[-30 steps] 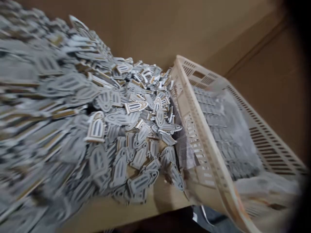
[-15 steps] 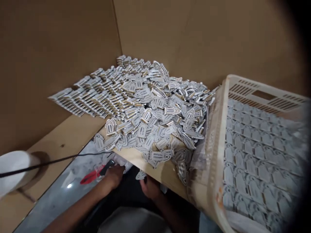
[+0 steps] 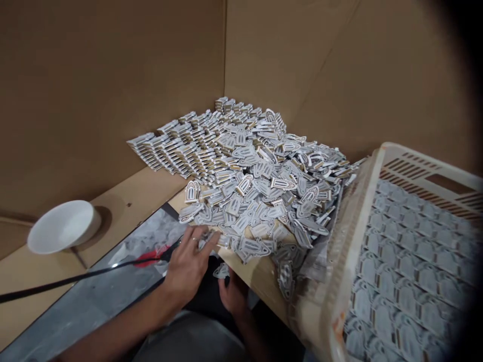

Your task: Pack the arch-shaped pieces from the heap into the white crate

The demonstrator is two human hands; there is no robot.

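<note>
A heap of flat grey arch-shaped pieces (image 3: 260, 191), some showing brown edges, covers the wooden board (image 3: 247, 274). At the board's near edge is my left hand (image 3: 190, 266), its fingers bent over one small grey piece (image 3: 205, 238) and closed on it; the fingertips partly cover that piece. Below the edge, my right hand (image 3: 233, 296) pinches another arch-shaped piece (image 3: 221, 271) between thumb and fingers. Red-handled pliers (image 3: 153, 255) lie just left of my left hand, partly hidden by it and by a dark cable.
A plastic crate (image 3: 328, 281) filled with rows of similar pieces stands on the right. Neat stacks (image 3: 169, 151) rise behind the heap. A white bowl (image 3: 62, 229) sits at left, and a black cable (image 3: 75, 279) crosses in front. Cardboard walls (image 3: 151, 60) enclose the back.
My left hand has moved up from beside the pliers to the heap's near edge. My right hand keeps its piece in about the same place. The view has shifted left.
</note>
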